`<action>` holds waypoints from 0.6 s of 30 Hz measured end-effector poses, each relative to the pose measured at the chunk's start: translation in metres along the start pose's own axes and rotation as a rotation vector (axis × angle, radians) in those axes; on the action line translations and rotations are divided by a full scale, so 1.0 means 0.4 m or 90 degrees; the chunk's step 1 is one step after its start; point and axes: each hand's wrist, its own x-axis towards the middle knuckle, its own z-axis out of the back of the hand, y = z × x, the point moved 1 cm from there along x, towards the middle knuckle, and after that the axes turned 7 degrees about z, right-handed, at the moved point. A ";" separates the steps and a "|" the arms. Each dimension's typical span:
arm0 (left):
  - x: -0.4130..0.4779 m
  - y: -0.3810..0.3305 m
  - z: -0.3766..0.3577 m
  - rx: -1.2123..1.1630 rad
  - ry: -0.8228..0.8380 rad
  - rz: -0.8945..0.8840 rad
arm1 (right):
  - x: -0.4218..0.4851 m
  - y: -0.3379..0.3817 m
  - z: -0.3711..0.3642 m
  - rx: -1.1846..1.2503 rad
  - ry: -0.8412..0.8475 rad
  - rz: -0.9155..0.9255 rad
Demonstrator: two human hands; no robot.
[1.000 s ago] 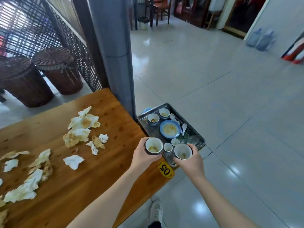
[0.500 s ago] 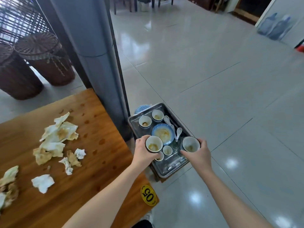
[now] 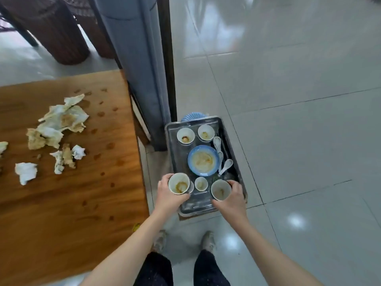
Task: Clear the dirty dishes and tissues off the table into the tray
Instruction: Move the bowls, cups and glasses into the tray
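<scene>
Your left hand (image 3: 168, 196) still grips the dirty cup (image 3: 179, 183), your right hand (image 3: 232, 199) the second cup (image 3: 220, 190); both have come lower over the tray (image 3: 194, 204).

no text, brand or number found readable anywhere in view, only a sliver of a yellow sticker (image 3: 136, 226) seen at about 7 o'clock, on the near edge of the table (image 3: 82, 203), its print hidden behind the left forearm (image 3: 132, 244) and left unread

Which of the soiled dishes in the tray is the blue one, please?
The wide, shallow bowl in the middle of the tray. Its rim is blue, whereas the smaller cups around it are white.
</scene>
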 end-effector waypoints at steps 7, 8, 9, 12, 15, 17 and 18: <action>-0.002 0.120 -0.124 -0.015 -0.043 0.071 | 0.023 -0.132 -0.099 -0.012 0.107 0.022; 0.005 0.138 -0.136 -0.010 -0.051 0.073 | 0.024 -0.151 -0.120 -0.013 0.121 0.023; 0.013 0.156 -0.149 -0.005 -0.059 0.074 | 0.027 -0.170 -0.140 -0.020 0.135 0.027; 0.042 0.216 -0.188 0.034 -0.066 0.078 | 0.043 -0.225 -0.199 -0.079 0.178 0.067; 0.078 0.276 -0.228 0.086 -0.069 0.112 | 0.068 -0.265 -0.245 -0.160 0.186 0.072; 0.101 0.317 -0.256 0.095 -0.072 0.142 | 0.081 -0.291 -0.275 -0.181 0.190 0.060; 0.112 0.335 -0.271 0.094 -0.068 0.153 | 0.086 -0.304 -0.289 -0.184 0.194 0.055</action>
